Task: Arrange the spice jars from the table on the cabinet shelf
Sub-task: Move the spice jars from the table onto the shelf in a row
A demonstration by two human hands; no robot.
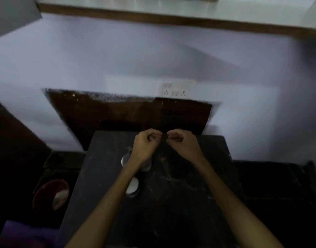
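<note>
Dark worktop (180, 203) still carries two spice jars (133, 187) under the left forearm, so shelving looks barely begun; left hand (146, 144) and right hand (183, 143) are curled, contents untellable

Both hands hover over the far edge of the dark worktop (103, 176), fingers curled, the left hand (146, 144) and right hand (183, 143) nearly touching; whether they pinch anything is too dim to tell. Two jars (133, 187) with pale lids stand under the left forearm. A socket plate (176, 89) sits on the wall beyond.
</note>
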